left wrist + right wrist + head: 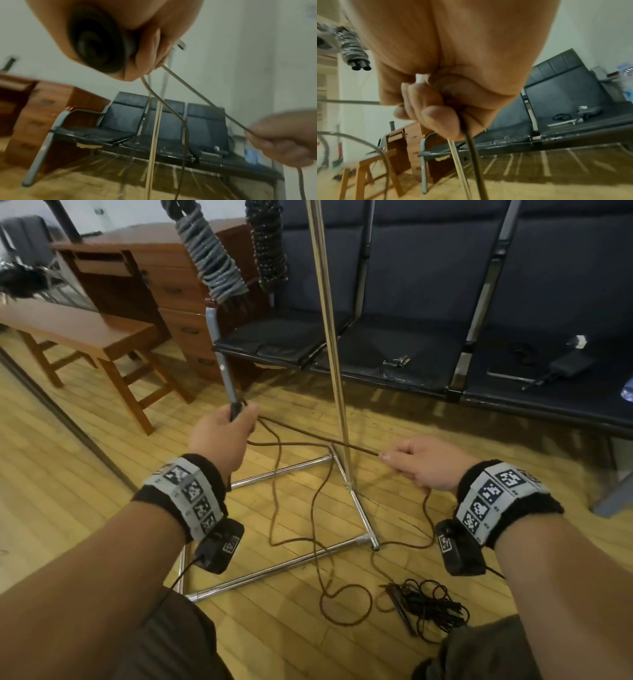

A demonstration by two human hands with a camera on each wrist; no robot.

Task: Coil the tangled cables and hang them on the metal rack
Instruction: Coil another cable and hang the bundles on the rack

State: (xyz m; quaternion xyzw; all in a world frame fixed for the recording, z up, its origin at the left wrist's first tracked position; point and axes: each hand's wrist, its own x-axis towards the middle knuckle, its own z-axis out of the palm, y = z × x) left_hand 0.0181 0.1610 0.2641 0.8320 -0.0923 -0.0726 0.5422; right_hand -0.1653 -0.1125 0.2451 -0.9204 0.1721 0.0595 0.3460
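Note:
A thin brown cable (301,431) runs taut between my two hands and trails in loose loops over the floor. My left hand (239,419) grips its black plug end (99,44), raised in front of the seat frame. My right hand (390,457) pinches the cable further along, and in the right wrist view the fingers (436,116) curl round the cable (473,155). The chrome rack pole (329,337) rises between the hands. A grey coil (212,261) and a black speckled coil (267,251) hang from the rack's top. A tangled black cable (424,604) lies on the floor by my right knee.
The rack's chrome base (274,568) spreads across the wooden floor under the loops. A row of dark seats (394,354) stands behind, with a charger (565,364) on one. A wooden desk (164,268) and a low wooden table (85,326) are at the left.

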